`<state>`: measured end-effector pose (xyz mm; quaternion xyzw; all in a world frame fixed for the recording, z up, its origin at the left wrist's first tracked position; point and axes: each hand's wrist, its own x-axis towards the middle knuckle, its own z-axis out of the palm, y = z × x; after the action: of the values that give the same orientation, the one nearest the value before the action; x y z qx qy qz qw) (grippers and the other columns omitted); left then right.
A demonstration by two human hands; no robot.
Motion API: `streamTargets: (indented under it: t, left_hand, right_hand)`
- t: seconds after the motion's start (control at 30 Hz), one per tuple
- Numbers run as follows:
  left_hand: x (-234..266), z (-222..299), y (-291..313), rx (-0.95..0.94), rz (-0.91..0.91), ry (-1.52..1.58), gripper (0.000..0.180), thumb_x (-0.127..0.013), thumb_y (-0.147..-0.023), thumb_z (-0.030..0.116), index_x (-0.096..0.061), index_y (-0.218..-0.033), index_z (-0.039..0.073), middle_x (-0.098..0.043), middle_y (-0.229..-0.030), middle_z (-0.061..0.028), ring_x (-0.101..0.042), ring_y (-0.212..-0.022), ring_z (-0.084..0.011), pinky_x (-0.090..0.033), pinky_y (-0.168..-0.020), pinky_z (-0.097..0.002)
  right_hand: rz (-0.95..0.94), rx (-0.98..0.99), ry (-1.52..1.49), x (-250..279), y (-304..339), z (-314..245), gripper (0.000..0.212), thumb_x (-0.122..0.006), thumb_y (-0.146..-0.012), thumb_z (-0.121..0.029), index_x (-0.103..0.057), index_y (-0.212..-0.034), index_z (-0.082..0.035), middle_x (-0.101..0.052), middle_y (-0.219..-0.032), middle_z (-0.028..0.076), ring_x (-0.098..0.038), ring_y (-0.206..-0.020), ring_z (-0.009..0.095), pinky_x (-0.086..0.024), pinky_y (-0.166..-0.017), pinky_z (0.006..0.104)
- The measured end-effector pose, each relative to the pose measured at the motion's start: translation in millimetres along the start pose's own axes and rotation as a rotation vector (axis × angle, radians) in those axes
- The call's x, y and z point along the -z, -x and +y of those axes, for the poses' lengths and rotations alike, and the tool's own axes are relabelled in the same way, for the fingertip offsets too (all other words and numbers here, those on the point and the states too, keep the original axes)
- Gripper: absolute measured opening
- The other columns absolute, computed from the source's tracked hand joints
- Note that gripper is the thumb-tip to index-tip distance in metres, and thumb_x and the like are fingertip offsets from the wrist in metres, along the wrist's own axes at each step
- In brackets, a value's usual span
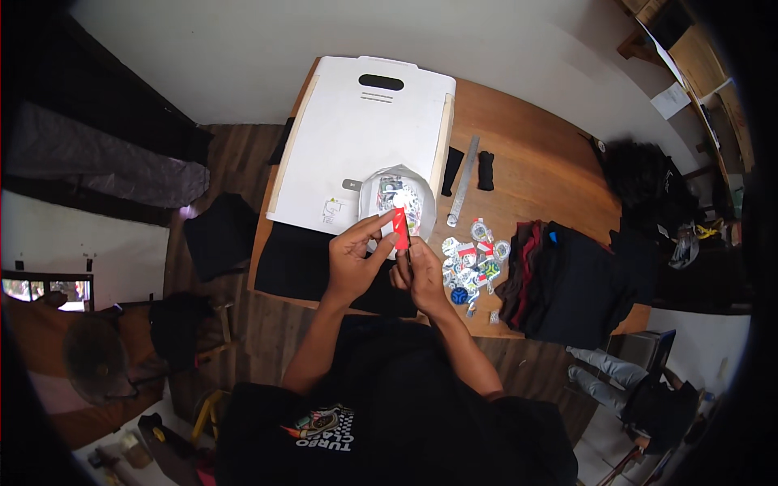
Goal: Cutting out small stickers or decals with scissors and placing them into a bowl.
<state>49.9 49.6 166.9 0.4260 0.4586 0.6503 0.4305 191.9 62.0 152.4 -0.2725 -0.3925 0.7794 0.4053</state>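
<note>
A small red rectangular piece (401,232), perhaps a sticker or label, is held upright in front of me between both hands. My left hand (354,261) pinches its left side with thumb and fingertips. From the right, my right hand (425,277) grips its lower edge, where a thin dark edge also shows. Just behind the fingers lies an open clear plastic bag (429,190) with several printed stickers (397,192) inside. To the right of my right hand, a loose pile of colourful cut stickers (478,263) is spread on the wooden table.
A large white board (356,130) with a dark oval slot lies under the bag. Beyond the pile are a metal ruler (463,182) and a black rolled item (485,171). Folded dark garments (575,283) stack at the right. Another person (648,397) is at the lower right.
</note>
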Motion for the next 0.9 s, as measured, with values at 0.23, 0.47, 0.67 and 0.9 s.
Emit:
streamTargets:
  t: [0.23,0.47,0.67,0.9]
  left_hand:
    - [-1,0,9,0.053,0.018,-0.005,0.042,-0.068,-0.087,-0.012,-0.062,-0.128,-0.006,-0.066,-0.113,-0.0095,-0.053,-0.086,-0.0057,-0.047,-0.078,-0.0200]
    - [-3,10,1,0.015,0.003,-0.040,0.041,-0.067,-0.087,-0.013,-0.062,-0.128,-0.007,-0.065,-0.105,-0.0068,-0.053,-0.085,-0.0054,-0.045,-0.077,-0.0196]
    - [-3,7,-1,0.035,0.013,-0.060,0.041,-0.068,-0.087,-0.012,-0.062,-0.127,-0.007,-0.065,-0.103,-0.0060,-0.053,-0.084,-0.0054,-0.045,-0.076,-0.0195]
    - [-2,-2,5,0.112,0.015,-0.087,0.041,-0.070,-0.087,-0.010,-0.063,-0.127,-0.006,-0.065,-0.104,-0.0064,-0.054,-0.086,-0.0053,-0.047,-0.077,-0.0194]
  right_hand:
    - [0.008,-0.004,0.008,2,3,8,0.038,-0.032,-0.110,-0.036,-0.051,-0.110,-0.003,-0.032,-0.056,-0.003,-0.029,-0.043,0.008,-0.030,-0.048,0.0262]
    - [-0.022,0.011,-0.028,1,-3,2,0.034,-0.035,-0.110,-0.032,-0.052,-0.112,-0.002,-0.032,-0.059,-0.003,-0.028,-0.046,0.007,-0.028,-0.048,0.0252]
    - [-0.018,-0.001,-0.025,4,-5,4,0.035,-0.035,-0.110,-0.031,-0.052,-0.114,-0.001,-0.032,-0.059,-0.003,-0.029,-0.046,0.007,-0.028,-0.048,0.0253]
    - [-0.030,0.019,-0.002,11,-10,3,0.034,-0.035,-0.110,-0.030,-0.052,-0.113,-0.001,-0.033,-0.060,-0.003,-0.030,-0.047,0.008,-0.030,-0.049,0.0253]
